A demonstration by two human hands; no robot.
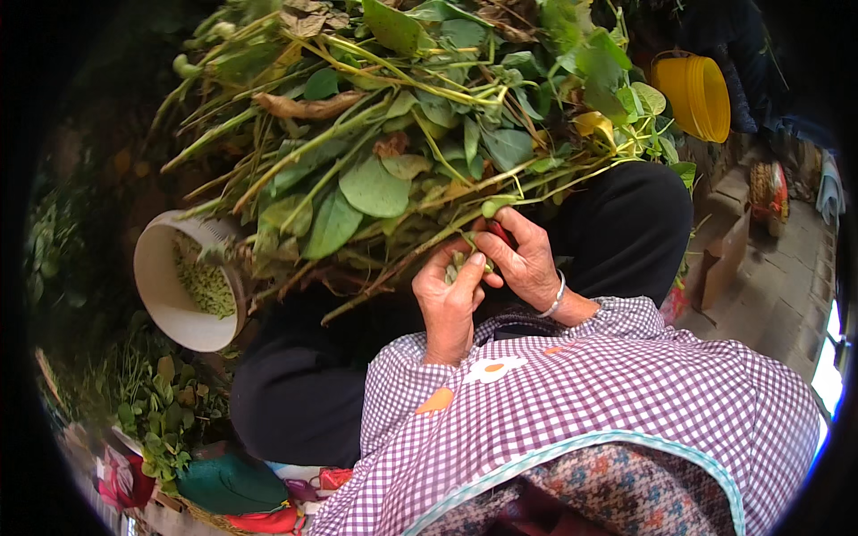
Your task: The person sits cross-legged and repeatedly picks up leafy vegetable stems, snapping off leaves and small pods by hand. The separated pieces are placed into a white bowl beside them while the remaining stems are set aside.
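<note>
My left hand (450,305) is curled around several pale green beans (456,264), held between thumb and fingers. Close against it, my right hand (526,258) pinches a small green pod (470,241) with thumb and finger. A red object (499,232) shows partly inside my right hand; what it is stays hidden. Another green pod (499,204) hangs on a stem just above the right fingers. Across my lap lies a big heap of cut bean plants (375,184), with leaves, stems and some brown, dry foliage. Its lower stems reach close to both hands.
To the left, a white plastic bucket (149,288) leans on its side, holding shelled green beans (204,278). A yellow bucket (694,97) is at upper right, beside a person's dark clothing (727,40). Cardboard (722,264) and a woven round seat (766,194) are on the paved floor.
</note>
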